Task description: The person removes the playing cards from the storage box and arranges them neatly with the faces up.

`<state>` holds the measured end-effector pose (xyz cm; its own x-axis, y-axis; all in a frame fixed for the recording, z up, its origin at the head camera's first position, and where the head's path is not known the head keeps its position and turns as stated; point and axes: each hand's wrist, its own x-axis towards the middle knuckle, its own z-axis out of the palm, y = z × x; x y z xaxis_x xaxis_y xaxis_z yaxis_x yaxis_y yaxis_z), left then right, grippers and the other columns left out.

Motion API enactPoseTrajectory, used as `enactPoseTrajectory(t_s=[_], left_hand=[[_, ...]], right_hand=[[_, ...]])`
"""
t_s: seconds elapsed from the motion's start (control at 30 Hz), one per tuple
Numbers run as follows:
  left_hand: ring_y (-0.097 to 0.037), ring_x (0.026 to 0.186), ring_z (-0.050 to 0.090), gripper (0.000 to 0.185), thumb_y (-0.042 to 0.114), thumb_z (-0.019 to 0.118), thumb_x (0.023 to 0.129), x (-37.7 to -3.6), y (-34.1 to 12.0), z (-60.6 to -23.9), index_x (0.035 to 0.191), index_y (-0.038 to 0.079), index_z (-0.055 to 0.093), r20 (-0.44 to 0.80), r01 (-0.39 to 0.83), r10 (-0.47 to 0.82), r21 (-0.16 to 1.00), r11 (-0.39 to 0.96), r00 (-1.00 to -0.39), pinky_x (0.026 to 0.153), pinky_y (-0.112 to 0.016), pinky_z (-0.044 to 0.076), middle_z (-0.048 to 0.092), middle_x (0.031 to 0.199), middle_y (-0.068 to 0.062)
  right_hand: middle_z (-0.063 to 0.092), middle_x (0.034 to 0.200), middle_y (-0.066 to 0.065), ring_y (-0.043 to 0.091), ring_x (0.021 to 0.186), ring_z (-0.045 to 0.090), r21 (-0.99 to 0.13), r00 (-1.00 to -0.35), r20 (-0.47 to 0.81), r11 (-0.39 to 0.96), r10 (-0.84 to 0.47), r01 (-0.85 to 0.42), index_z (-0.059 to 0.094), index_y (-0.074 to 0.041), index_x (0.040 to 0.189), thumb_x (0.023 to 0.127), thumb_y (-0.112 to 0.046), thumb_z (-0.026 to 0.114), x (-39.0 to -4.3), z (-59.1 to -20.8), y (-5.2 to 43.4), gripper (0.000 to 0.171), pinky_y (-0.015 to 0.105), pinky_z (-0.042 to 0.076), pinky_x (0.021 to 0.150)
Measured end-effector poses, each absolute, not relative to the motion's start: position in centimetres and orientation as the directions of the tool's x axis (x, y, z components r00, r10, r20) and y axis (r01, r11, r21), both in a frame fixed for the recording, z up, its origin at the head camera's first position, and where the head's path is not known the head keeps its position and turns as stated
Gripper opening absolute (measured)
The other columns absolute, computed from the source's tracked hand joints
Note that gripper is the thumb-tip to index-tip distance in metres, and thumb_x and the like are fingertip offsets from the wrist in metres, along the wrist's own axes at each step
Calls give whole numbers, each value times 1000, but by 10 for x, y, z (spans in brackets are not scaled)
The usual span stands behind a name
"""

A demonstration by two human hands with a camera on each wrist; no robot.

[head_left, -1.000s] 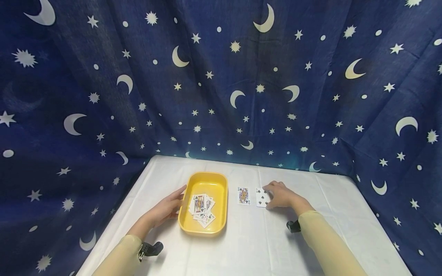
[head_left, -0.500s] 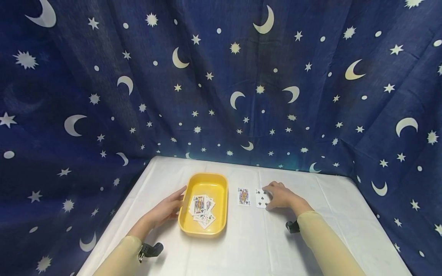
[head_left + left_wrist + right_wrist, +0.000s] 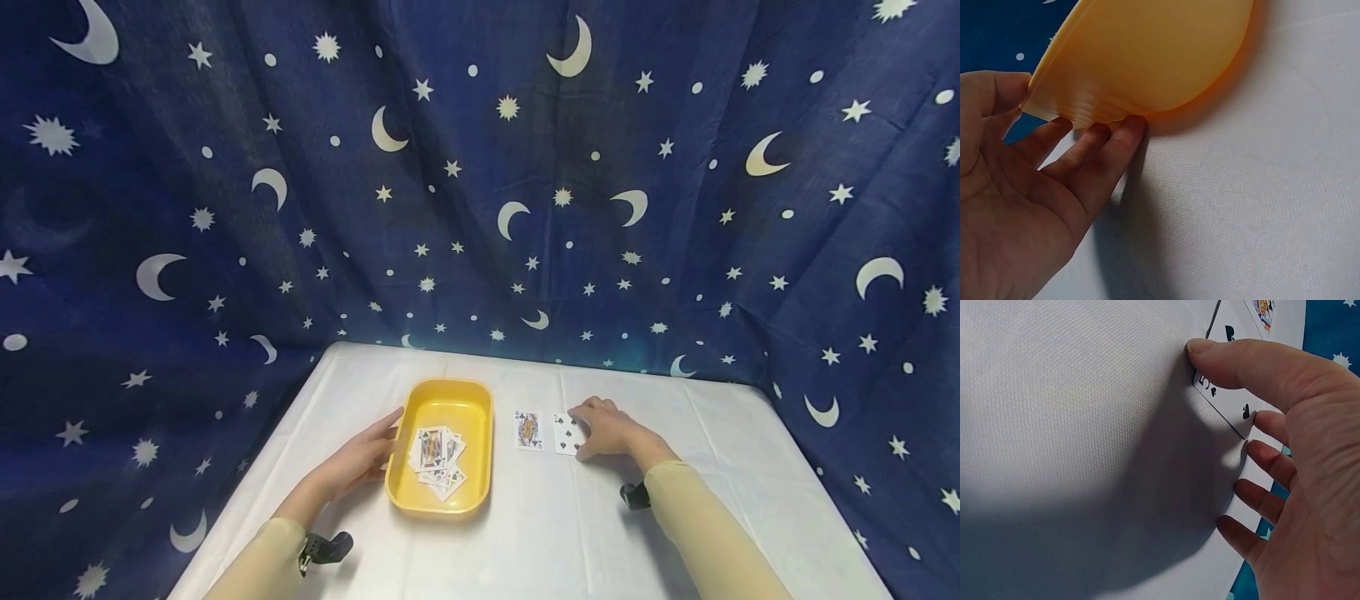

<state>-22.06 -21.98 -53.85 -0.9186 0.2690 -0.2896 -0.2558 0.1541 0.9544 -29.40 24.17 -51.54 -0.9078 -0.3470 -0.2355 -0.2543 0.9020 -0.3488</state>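
A yellow plastic tray (image 3: 480, 467) stands on the white cloth, with several playing cards (image 3: 431, 450) loosely piled in it, a face card on top. My left hand (image 3: 360, 457) is at the tray's left side. In the left wrist view, fingertips (image 3: 1130, 128) touch its outer wall and one reaches the rim. To the tray's right, my right hand (image 3: 611, 429) holds the five of spades (image 3: 564, 433) by its edges between thumb and index finger. The card lies face up on the cloth; the other fingers (image 3: 1250, 540) spread past it. Beside it lies the queen of clubs (image 3: 528, 430), face up.
A white cloth (image 3: 525, 542) covers the table. Dark blue curtains (image 3: 465, 208) with moons and stars hang behind it and along both sides. Black wrist cameras (image 3: 327, 548) sit under both wrists.
Both hands, the tray and the cards keep their places on the table. Only the head view has shifted very slightly.
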Motion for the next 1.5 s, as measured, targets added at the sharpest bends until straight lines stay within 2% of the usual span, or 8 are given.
enactPoseTrajectory(t_s=[0.3, 0.53, 0.73, 0.97, 1.23, 1.5], left_hand=[[-32, 126, 58, 68, 17, 52, 103, -219, -218, -538, 165, 25, 24, -294, -261, 263, 953, 153, -919, 95, -48, 55, 41, 158, -19], [-32, 128, 57, 68, 18, 52, 103, -220, -218, -538, 165, 25, 24, -288, -254, 264, 955, 155, -921, 97, -49, 54, 42, 158, -18], [-34, 129, 56, 67, 16, 50, 104, -220, -218, -539, 165, 24, 24, -283, -250, 262, 956, 154, -923, 98, -51, 53, 41, 158, -19], [-34, 128, 57, 67, 15, 50, 104, -219, -218, -539, 165, 25, 24, -285, -253, 262, 956, 150, -922, 98, -49, 53, 40, 158, -18], [-34, 131, 55, 66, 18, 52, 103, -219, -218, -536, 164, 26, 26, -291, -254, 245, 952, 170, -925, 99, -51, 52, 43, 157, -17], [-32, 128, 57, 66, 17, 52, 103, -221, -219, -538, 164, 28, 26, -299, -264, 246, 950, 164, -922, 96, -47, 54, 44, 157, -15]], right_hand=[[53, 139, 12, 34, 127, 46, -352, -908, -238, 902, -345, -250, 59, -12, 144, 69, -32, 91, -294, -517, 243, 84, 60, 37, 110], [49, 146, 19, 41, 135, 42, -396, -916, -227, 891, -330, -222, 53, -9, 148, 83, -45, 79, -298, -517, 243, 79, 63, 33, 112], [43, 153, 23, 45, 142, 35, -424, -923, -107, 856, -370, -294, 46, -7, 153, 90, -46, 72, -303, -508, 232, 79, 63, 30, 114], [41, 158, 14, 37, 147, 32, -409, -894, -18, 819, -447, -401, 41, -14, 158, 90, -52, 69, -296, -481, 189, 83, 58, 28, 117], [39, 161, 1, 24, 150, 29, -445, -845, -38, 767, -533, -463, 39, -23, 159, 86, -55, 74, -284, -467, 136, 87, 51, 30, 118], [40, 160, 4, 24, 148, 32, -428, -757, -62, 702, -651, -569, 40, -14, 158, 81, -51, 80, -278, -465, 96, 94, 46, 30, 119]])
